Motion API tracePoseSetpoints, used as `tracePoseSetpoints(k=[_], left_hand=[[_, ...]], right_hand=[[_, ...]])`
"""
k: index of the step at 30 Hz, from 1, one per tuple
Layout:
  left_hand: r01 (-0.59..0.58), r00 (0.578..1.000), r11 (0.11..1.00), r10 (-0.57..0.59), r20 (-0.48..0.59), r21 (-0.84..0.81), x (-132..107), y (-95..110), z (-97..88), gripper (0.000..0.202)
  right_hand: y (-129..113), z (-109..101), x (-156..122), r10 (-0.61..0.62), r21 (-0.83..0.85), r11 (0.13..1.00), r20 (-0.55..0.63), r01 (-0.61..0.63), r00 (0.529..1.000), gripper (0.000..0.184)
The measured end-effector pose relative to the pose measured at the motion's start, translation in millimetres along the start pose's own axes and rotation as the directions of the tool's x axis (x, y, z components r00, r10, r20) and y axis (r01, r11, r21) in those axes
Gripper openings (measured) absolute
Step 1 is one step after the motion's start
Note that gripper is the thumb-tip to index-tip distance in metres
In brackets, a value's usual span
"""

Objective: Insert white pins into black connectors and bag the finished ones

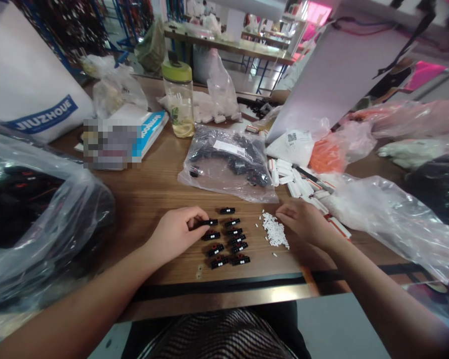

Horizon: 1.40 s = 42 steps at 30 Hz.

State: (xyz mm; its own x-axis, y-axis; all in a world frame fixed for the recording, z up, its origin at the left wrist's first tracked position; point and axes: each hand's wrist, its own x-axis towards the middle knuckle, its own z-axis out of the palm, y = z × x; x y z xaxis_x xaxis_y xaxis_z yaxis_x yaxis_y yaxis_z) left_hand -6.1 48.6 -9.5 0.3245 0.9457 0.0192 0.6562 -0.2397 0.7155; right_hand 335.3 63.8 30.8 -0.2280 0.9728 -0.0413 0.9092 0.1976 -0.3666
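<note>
My left hand [181,228] is closed in a pinch on the end of a black connector housing [211,222], at the top of the nearer-left column. Below and beside it, several more black connector housings [241,260] lie in two columns on the table. Most show small white dots on their faces, and some have red parts. My right hand [301,219] hovers at the upper right edge of a pile of tiny white plugs [275,232]. Its thumb and fingers are pressed together; whatever is between them is too small to make out.
A clear bag of black parts [224,159] lies behind the connectors. White boxy pieces [295,182] and a plastic bag [381,204] sit at the right. A bottle [179,99] stands at the back, beside a notebook [151,132]. A large plastic bag [86,199] fills the left.
</note>
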Motion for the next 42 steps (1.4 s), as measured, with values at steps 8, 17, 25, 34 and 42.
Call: tracePoseSetpoints(k=[8, 17, 25, 34, 42], left_hand=[[-0.005, 1.0, 0.999, 0.004, -0.013, -0.046, -0.8, 2.2, 0.2, 0.007], [-0.011, 1.0, 0.999, 0.011, -0.002, -0.048, -0.2, 1.6, 0.5, 0.006], [-0.016, 1.0, 0.999, 0.016, -0.009, -0.032, 0.4, 3.0, -0.8, 0.005], [-0.007, 1.0, 0.998, 0.007, -0.001, -0.061, -0.2, 3.2, -0.9, 0.007], [-0.008, 1.0, 0.998, 0.007, -0.01, -0.058, -0.6, 0.2, 1.7, 0.009]], right_hand=[[-93.6, 14.4, 15.7, -0.392, 0.219, 0.894, -0.039, 0.391, 0.919, 0.016], [-134.8, 46.4, 41.3, -0.499, 0.025, 0.866, 0.119, 0.5, 0.858, 0.016], [-133.3, 45.3, 42.2, -0.487, -0.005, 0.871, 0.121, 0.491, 0.865, 0.018], [-134.5, 46.9, 42.5, -0.516, -0.02, 0.852, 0.134, 0.523, 0.846, 0.019], [-142.1, 48.7, 34.5, -0.592, -0.24, 0.76, 0.125, 0.604, 0.796, 0.026]])
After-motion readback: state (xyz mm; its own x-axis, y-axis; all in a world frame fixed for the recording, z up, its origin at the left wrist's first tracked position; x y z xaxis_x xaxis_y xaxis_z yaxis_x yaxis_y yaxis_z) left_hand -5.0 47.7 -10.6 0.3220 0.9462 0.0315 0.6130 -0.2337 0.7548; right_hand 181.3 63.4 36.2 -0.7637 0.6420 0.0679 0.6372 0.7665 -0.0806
